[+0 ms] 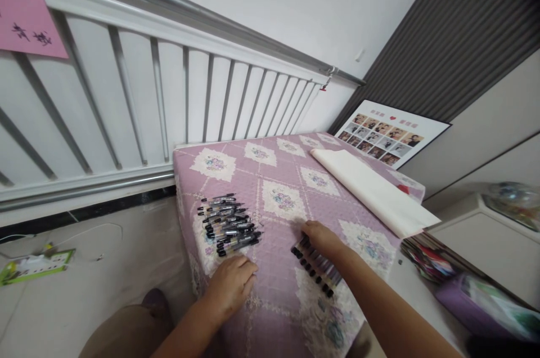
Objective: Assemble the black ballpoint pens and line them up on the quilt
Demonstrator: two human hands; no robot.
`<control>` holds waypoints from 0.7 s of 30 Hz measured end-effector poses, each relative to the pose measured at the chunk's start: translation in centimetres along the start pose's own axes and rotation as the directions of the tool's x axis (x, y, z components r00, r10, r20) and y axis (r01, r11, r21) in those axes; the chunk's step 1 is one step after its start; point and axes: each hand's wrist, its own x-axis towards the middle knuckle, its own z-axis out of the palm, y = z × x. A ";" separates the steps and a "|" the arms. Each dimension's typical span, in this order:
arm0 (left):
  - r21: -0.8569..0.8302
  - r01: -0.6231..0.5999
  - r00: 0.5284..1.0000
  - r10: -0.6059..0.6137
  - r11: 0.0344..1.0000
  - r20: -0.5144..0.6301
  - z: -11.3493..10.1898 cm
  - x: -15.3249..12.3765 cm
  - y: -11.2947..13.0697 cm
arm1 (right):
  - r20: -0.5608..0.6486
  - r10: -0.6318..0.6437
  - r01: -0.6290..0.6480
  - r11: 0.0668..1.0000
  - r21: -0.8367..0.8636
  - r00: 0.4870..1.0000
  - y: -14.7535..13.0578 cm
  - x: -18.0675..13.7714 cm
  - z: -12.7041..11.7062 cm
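Note:
A loose pile of black-capped pens [230,223] lies on the lilac flowered cloth [287,285], near its left edge. Just below the pile my left hand [232,285] rests on the cloth, fingers curled together, with no object visible in them. To the right, several more pens [323,271] lie side by side in a slanting row, their dark ends toward the lower left. My right hand [323,238] is at the far end of this row, fingers closed down on a pen there. The hand and forearm hide part of the row.
A large white sheet [371,192] lies across the cloth's right side, with a photo board [388,133] behind it. A white radiator [169,93] runs along the wall. A power strip [37,267] with a cable lies on the floor at left.

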 end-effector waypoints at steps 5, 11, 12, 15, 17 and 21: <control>0.038 0.014 0.991 -0.008 0.999 -0.134 -0.3 -0.1 -0.4 | -0.051 -0.019 0.020 1.000 0.018 0.999 -0.8 -0.3 -0.8; 0.164 0.141 0.962 -0.095 0.976 -0.257 -2.0 0.1 -1.3 | -0.150 -0.084 0.100 0.990 0.101 0.985 -6.0 -0.5 -1.0; 0.178 0.159 0.959 -0.110 0.971 -0.259 -2.2 0.1 -1.3 | -0.172 -0.103 0.128 0.981 0.143 0.980 -7.3 -0.4 -0.7; 0.217 0.206 0.959 -0.153 0.954 -0.237 -2.7 0.3 -1.3 | -0.264 -0.128 0.200 0.942 0.270 0.956 -10.8 -0.2 0.5; 0.241 0.229 0.961 -0.179 0.943 -0.211 -2.7 0.4 -1.2 | -0.333 -0.087 0.210 0.912 0.353 0.939 -12.6 0.0 1.5; 0.273 0.267 0.959 -0.226 0.924 -0.174 -2.7 0.6 -1.1 | -0.451 0.029 0.207 0.861 0.465 0.892 -14.4 0.3 3.5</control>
